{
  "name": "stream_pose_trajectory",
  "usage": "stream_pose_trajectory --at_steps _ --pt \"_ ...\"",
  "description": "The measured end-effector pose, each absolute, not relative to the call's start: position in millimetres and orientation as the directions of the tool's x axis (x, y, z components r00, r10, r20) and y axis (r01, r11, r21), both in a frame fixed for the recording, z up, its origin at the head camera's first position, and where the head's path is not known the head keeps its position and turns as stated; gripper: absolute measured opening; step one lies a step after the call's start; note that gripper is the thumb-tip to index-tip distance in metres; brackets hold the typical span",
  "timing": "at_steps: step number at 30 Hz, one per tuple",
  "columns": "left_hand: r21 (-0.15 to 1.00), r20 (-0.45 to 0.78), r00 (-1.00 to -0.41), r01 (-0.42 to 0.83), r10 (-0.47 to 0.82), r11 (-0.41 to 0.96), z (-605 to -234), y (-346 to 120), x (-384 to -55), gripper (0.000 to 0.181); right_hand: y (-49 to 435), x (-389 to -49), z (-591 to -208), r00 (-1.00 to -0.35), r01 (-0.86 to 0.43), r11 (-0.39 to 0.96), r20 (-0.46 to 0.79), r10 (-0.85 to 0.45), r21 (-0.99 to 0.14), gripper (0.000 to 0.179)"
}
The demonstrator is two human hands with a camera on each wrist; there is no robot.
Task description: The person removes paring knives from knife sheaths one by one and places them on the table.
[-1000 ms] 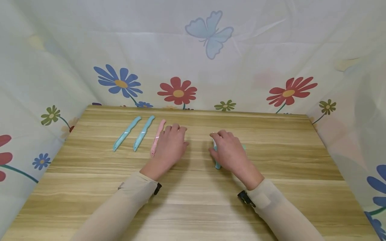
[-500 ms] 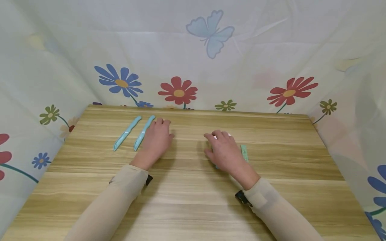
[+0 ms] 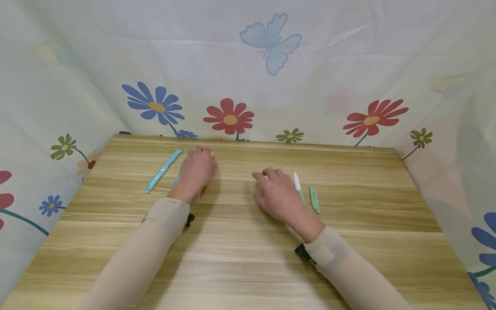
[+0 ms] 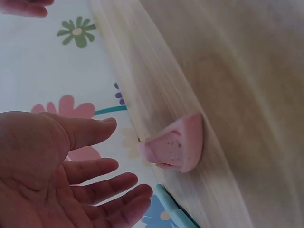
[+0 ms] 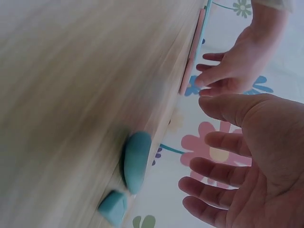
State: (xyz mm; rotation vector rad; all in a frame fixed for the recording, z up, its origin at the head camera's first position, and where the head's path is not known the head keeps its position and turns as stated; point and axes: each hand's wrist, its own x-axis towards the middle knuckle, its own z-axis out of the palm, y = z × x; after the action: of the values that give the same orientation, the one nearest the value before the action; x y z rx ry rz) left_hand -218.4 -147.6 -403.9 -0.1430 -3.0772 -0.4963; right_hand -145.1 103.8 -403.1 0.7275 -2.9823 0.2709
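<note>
My left hand (image 3: 195,174) hovers over a pink sheathed knife (image 3: 198,197) and a turquoise sheathed knife (image 3: 176,180), hiding most of both. In the left wrist view, its fingers (image 4: 109,187) are spread and hold nothing, with the pink knife's end (image 4: 178,145) apart from them. My right hand (image 3: 277,193) is held above the table, left of a green-handled knife with a bare white blade (image 3: 296,181). From the right wrist, its relaxed fingers (image 5: 213,173) look bare; two turquoise pieces (image 5: 137,161) lie below, hidden from the head view.
Another turquoise sheathed knife (image 3: 163,171) lies farthest left on the wooden table (image 3: 248,258). A loose green sheath (image 3: 314,199) lies right of the bare knife. A floral cloth (image 3: 310,86) hangs behind the table and along both sides.
The left hand has moved left, from beside the pink knife to over it and the turquoise one. The right hand has shifted left, uncovering the green knife and its sheath.
</note>
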Motion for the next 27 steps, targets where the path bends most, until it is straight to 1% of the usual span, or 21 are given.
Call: stream_pose_trajectory --at_steps 6,13,18,22,27 --pt "0.338 -0.012 -0.995 0.088 0.098 0.937 -406 -148 -234 0.032 93 -146 -404 -0.885 -0.465 0.874 0.075 -0.459 -0.140 0.054" --pt "0.290 -0.078 -0.992 0.071 0.098 0.954 -409 -146 -254 0.034 81 -146 -402 -0.885 -0.464 0.872 0.054 -0.462 -0.153 0.054" --pt "0.280 -0.131 -0.988 0.038 0.077 0.959 -410 -145 -262 0.036 75 -148 -401 -0.875 -0.483 0.863 0.067 -0.479 -0.148 0.053" --pt "0.286 -0.136 -0.989 0.015 0.057 0.958 -410 -144 -264 0.036 70 -150 -401 -0.865 -0.501 0.853 0.081 -0.495 -0.144 0.051" --pt "0.297 -0.109 -0.991 0.038 0.074 0.954 -410 -142 -264 0.031 64 -153 -401 -0.870 -0.493 0.855 0.062 -0.489 -0.161 0.050"
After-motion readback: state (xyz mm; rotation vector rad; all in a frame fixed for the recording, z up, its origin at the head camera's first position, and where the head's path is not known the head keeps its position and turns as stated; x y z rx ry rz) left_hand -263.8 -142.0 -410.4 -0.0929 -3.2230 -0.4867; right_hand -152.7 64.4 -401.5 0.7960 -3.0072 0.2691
